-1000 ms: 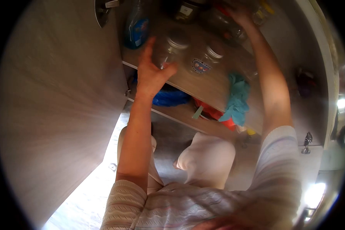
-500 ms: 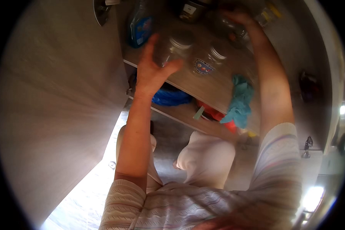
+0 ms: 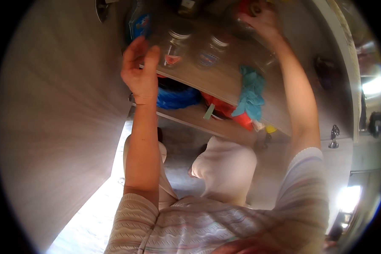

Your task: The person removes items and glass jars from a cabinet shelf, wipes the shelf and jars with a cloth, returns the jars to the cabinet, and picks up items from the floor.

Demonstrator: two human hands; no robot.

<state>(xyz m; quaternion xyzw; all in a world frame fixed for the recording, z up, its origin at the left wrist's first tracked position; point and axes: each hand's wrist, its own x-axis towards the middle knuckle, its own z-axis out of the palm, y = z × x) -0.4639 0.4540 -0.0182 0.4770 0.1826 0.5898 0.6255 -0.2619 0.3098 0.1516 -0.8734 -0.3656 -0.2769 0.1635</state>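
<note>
My left hand [image 3: 139,70] is raised at the shelf's front edge, fingers apart and curved, holding nothing. Just beyond it stands a blue-labelled bottle [image 3: 139,25]. Right of this hand are a clear glass jar [image 3: 175,46] with a silver lid and a pinkish label, and a second jar [image 3: 213,51] with a blue label. At the back right, my right hand [image 3: 262,19] is closed around the red lid [image 3: 244,7] of a clear jar, which is blurred and partly hidden.
A dark container [image 3: 187,7] stands at the back of the shelf [image 3: 199,74]. A teal cloth [image 3: 250,91] hangs over its front edge. Blue plastic [image 3: 178,97] and red items [image 3: 220,106] lie on the level below. A cabinet door [image 3: 63,106] fills the left side.
My left hand has moved left, away from the nearer glass jar. My right hand has turned, and the red lid shows more clearly at it. The whole view has shifted slightly.
</note>
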